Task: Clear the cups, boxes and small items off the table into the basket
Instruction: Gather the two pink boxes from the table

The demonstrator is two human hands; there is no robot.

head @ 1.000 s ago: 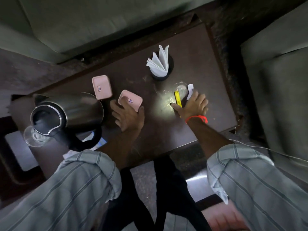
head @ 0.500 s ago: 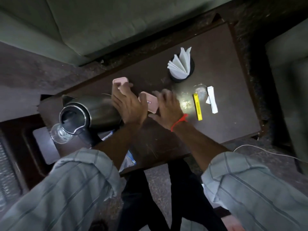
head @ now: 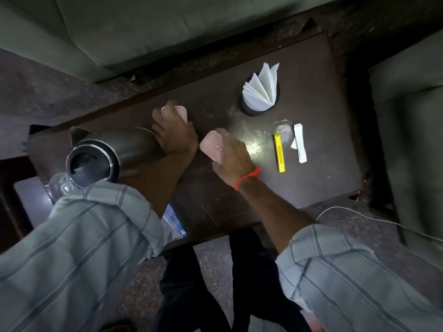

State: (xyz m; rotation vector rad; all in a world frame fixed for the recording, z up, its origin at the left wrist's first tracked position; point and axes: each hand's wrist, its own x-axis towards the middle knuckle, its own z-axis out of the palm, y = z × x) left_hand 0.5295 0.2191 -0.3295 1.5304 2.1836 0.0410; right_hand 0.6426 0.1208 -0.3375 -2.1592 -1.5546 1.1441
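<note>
So since half a second ago the hands have split up: the left hand (head: 173, 134) has slid up onto the far pink box (head: 181, 112), and the right hand (head: 233, 156), which was hovering open next to the near pink box (head: 212, 147), is now wrapped around it. That near box looks tipped up off the table (head: 311, 183), fingers over its right edge and thumb below, so it's gripped. The left hand's fingers cover most of the far box with only its right end showing; can't really tell if it's properly clamped or just resting on top.

Right of the hands, well apart from them, a yellow lighter (head: 279, 153) lies flat, with a white folded paper strip (head: 299, 146) just beside it. There's something clear and glassy (head: 284, 130) between their top ends, too blurry to name. Further back sits a dark holder stuffed with white napkins (head: 261, 92).

On the left side, a steel kettle (head: 103, 154) with its lid open sits right by the left wrist, and a clear glass (head: 58, 186) pokes out next to it, half hidden by the striped sleeve (head: 79, 248). Red thread (head: 248, 178) on the right wrist. No basket in view.
</note>
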